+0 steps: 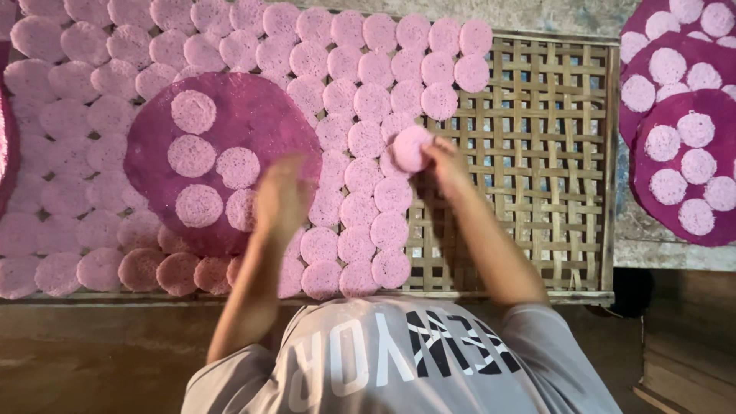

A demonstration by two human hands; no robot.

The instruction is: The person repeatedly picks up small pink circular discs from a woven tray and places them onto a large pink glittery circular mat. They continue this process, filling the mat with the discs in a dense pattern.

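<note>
- Woven bamboo lattice tray (537, 153): pale pink round lacy discs (360, 100) cover its left part; its right part is bare.
- Right hand (445, 165) pinches one pink disc (412, 147) at the rows' edge.
- Left hand (280, 195), blurred, grip unclear, hovers over the dark purple round mat (253, 115) bearing a few discs.

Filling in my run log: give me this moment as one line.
right hand: holds pink disc | left hand: blurred, over purple tray | woven rack: right part bare
</note>
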